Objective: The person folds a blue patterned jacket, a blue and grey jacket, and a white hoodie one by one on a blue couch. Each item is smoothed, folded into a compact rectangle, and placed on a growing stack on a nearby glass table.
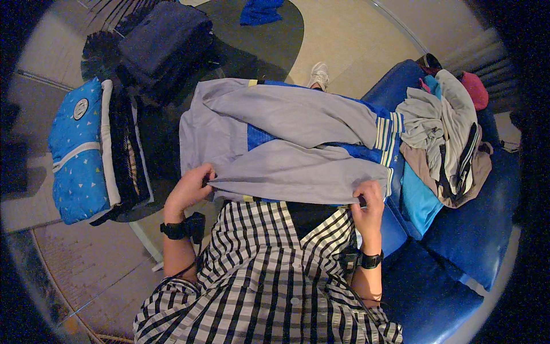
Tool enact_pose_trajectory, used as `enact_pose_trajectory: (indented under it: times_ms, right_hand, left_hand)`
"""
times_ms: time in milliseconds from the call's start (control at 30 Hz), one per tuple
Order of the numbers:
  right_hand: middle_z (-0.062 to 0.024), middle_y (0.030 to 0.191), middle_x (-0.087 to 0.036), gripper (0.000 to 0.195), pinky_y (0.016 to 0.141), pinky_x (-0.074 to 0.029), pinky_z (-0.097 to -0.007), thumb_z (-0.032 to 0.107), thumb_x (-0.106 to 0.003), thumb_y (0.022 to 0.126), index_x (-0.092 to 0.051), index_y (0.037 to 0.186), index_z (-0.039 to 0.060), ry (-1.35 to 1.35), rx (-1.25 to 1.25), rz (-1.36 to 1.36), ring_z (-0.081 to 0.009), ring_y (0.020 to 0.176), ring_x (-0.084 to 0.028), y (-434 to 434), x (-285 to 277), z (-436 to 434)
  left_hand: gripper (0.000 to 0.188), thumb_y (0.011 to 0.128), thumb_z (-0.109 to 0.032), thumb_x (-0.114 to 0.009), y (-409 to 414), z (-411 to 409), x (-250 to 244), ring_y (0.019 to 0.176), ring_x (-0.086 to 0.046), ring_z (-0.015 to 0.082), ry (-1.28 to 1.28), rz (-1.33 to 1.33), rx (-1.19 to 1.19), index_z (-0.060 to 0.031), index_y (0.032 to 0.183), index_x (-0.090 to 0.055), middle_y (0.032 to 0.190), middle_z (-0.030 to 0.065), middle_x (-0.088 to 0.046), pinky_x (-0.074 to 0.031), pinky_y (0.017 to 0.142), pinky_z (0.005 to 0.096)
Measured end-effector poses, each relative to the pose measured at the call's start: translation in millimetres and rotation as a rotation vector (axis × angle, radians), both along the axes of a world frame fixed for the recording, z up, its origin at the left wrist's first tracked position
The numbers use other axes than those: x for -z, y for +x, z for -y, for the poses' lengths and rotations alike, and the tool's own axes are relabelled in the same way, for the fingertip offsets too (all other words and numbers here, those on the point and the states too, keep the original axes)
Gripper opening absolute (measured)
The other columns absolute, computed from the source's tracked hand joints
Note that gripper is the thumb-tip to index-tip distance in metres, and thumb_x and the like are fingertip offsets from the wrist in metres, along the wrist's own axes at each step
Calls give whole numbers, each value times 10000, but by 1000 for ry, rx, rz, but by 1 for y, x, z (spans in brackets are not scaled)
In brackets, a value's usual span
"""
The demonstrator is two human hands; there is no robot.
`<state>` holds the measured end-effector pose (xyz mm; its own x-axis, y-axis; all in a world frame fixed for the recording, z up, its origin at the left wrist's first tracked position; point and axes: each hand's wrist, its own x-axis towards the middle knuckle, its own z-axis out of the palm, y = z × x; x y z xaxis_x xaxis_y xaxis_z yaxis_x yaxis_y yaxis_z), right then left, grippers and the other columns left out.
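Note:
A grey and blue jacket [279, 116] lies spread across my lap, its two sleeves folded lengthwise over the blue part. White-and-blue striped ribbing [389, 137] runs along its right end. At the near left edge, my left hand [193, 182] grips the grey cloth between thumb and fingers. My right hand [369, 198] pinches the same near edge close to the ribbing. The underside of the jacket is hidden.
To the left a stack of folded clothes, topped by a blue patterned garment [77, 167], sits beside folded dark cloth [163, 47]. A heap of loose clothes [447, 137] rests on the blue sofa [434, 292] to the right. Blue cloth [262, 10] shows at the top.

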<state>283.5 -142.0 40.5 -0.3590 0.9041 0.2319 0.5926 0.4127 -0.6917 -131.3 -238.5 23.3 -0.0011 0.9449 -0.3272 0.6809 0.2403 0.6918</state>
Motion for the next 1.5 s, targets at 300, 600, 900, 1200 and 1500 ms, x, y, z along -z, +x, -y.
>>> enact_pose_trajectory:
  times_ms: [300,600,900,1200,1500]
  right_hand:
    - [-128,805,-502,162,691,-449,-337,-62,-579,651,-508,773,17,-12,36,68,-287,760,-530,29,12,16]
    - [-113,707,-564,172,620,-433,-350,82,-707,752,-560,696,12,-137,124,-52,-276,673,-549,18,-6,2]
    - [-151,1012,-615,386,837,-462,-389,203,-748,729,-611,1037,15,106,28,39,-324,953,-572,-37,-10,-45]
    - [-150,1014,-551,568,856,-430,-437,254,-718,643,-581,1145,24,7,30,42,-340,989,-513,-61,10,-40]
    - [-129,974,-575,447,795,-440,-388,187,-726,667,-615,1076,42,133,79,-119,-304,905,-546,-54,12,-40]
  left_hand:
    - [241,652,-38,-603,4,-10,-20,860,-548,327,-14,-61,218,-44,875,-513,888,143,-563,-450,750,377]
    - [204,799,-137,-632,83,-83,-42,973,-579,311,339,114,192,-46,981,-631,963,140,-617,-454,891,376]
    - [854,586,-399,-830,141,-94,-25,1170,-466,372,350,-287,196,-50,1291,-498,1287,198,-478,-395,987,444]
    - [843,568,-390,-813,135,-96,-17,1062,-502,329,403,-153,246,-68,1286,-512,1103,139,-545,-375,929,440]
    - [203,700,-54,-684,142,-100,-31,833,-542,268,657,96,79,-41,902,-703,853,89,-557,-443,754,349]
